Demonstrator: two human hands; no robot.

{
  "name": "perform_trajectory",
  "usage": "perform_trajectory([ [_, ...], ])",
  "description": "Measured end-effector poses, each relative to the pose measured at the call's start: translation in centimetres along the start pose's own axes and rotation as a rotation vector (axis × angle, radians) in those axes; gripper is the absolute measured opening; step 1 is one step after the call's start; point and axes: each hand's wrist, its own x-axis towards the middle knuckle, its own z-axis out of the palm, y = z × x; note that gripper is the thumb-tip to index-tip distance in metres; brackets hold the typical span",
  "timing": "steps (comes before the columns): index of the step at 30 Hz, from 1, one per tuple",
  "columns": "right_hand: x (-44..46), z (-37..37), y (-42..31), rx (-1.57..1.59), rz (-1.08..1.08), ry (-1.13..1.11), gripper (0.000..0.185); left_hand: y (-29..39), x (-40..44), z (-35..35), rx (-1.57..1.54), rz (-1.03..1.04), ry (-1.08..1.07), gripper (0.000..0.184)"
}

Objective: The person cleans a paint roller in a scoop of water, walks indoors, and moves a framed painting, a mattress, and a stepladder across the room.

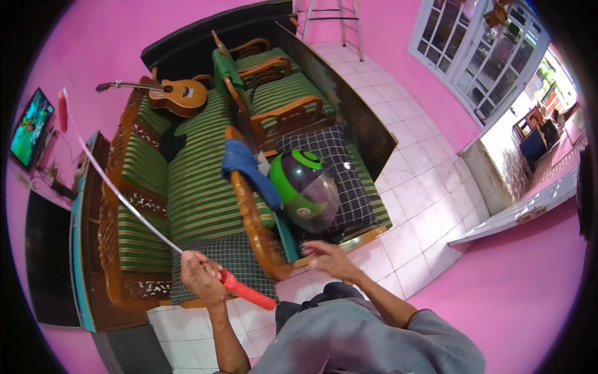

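Near us, a long, thin, pale rod (124, 202) with a red grip (249, 291) slants up leftward; its reach means a careless swing might hit furniture. Our left hand (202, 277) wraps it in a closed fist. Our right hand (330, 258) is blurred, fingers parted, apparently holding nothing, near a glossy green-and-black helmet (305, 187) on a dark checked cushion (361, 199). Beyond stretches a green-striped wooden sofa (196, 181); farther, a tan wooden guitar (184, 96) and a lit flat television (31, 128).

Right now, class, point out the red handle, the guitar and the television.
Red handle (248, 291): head view, middle of its exposed length.
Guitar (180, 98): head view, front of its body.
Television (32, 129): head view, its lit screen.
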Motion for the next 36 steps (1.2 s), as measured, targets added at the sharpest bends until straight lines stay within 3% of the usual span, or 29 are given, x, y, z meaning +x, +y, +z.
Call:
perform_trajectory([
  [1, 0.0, -0.9, -1.9, -0.019, -0.08, -0.131, 0.059, 0.2, -0.8, 2.9, 0.001, 0.001, 0.001, 0.038],
  [5, -1.2, -6.3, -6.5, -0.082, -0.188, -0.311, 0.072, -0.5, -4.6, 15.1, 0.01, -0.032, -0.145, 0.03],
  [7, -2.2, -9.7, -6.2, -0.154, -0.201, -0.198, 0.072, -1.1, -6.6, 21.2, -0.073, -0.096, -0.231, 0.029],
  [9, -3.1, -13.2, -5.9, 0.061, -0.111, -0.059, 0.054, -4.2, -8.3, 26.5, -0.072, -0.024, -0.286, 0.028],
  [12, -4.7, -18.3, -3.8, 0.025, -0.127, 0.136, 0.052, -5.8, -11.0, 33.6, -0.05, 0.015, -0.482, 0.029],
  [14, -5.3, -20.7, -2.7, 0.026, -0.034, 0.395, 0.045, -6.8, -13.1, 37.6, -0.082, 0.002, -0.621, 0.031],
  [15, -5.4, -21.9, -1.8, 0.023, -0.032, 0.405, 0.045, -7.3, -14.2, 39.6, -0.101, -0.025, -0.679, 0.031],
  [16, -5.9, -23.6, -0.8, 0.006, 0.002, 0.516, 0.042, -8.0, -15.4, 41.9, -0.113, -0.033, -0.666, 0.031],
  [18, -7.2, -26.7, 1.9, -0.071, 0.099, 0.713, 0.028, -9.4, -17.0, 45.8, -0.005, 0.163, -0.812, 0.031],
  [22, -7.5, -34.4, 4.1, -0.093, 0.244, 0.779, 0.022, -10.1, -18.6, 53.6, 0.1, 0.025, -0.969, 0.029],
  [24, -7.5, -39.8, 5.3, -0.069, 0.251, 0.818, 0.019, -11.1, -18.5, 58.5, 0.142, -0.062, -1.19, 0.028],
  [25, -7.5, -42.9, 5.2, -0.078, 0.246, 0.788, 0.019, -11.8, -18.8, 61.0, 0.145, -0.066, -1.159, 0.028],
  [27, -7.1, -49.1, 4.5, -0.063, 0.47, 0.815, 0.018, -14.1, -18.7, 65.6, 0.187, 0.037, -0.961, 0.03],
  [29, -7.8, -55.9, 6.1, -0.315, 0.399, 0.801, 0.016, -17.0, -18.4, 69.5, 0.363, -0.094, -0.927, 0.038],
  [31, -7.6, -61.6, 5.2, -0.279, 0.378, 0.813, 0.018, -18.2, -17.5, 72.5, 0.518, -0.111, -0.892, 0.038],
  [35, -3.9, -70.1, 4.8, -0.349, 0.357, 0.774, 0.017, -20.5, -13.3, 75.0, 0.625, 0.003, -0.714, 0.037],
  [36, -2.1, -71.7, 4.7, -0.253, 0.378, 0.759, 0.016, -21.3, -12.0, 75.2, 0.668, 0.025, -0.587, 0.036],
])
